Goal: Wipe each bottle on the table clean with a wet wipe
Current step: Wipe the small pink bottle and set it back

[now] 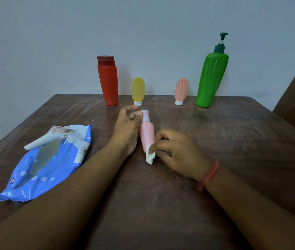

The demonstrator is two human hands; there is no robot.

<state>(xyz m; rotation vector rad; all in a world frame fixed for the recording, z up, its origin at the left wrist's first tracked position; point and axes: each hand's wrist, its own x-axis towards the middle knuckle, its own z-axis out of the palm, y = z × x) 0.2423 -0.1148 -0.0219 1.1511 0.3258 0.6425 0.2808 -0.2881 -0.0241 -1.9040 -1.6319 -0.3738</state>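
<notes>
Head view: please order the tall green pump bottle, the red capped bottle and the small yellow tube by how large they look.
1. Tall green pump bottle
2. Red capped bottle
3. Small yellow tube
All three stand in the back row, so nearness hardly affects the order.

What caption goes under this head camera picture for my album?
Left hand holds a pink bottle while the right hand rubs its base with a wipe.

The pink bottle's (147, 136) lower end is being covered by the wipe (150, 156) and right hand (176, 152). Both forearms and the surface (215, 141) are being cut off by the frame edges. The wipes pack's (49, 163) print is being left too small to read.
</notes>
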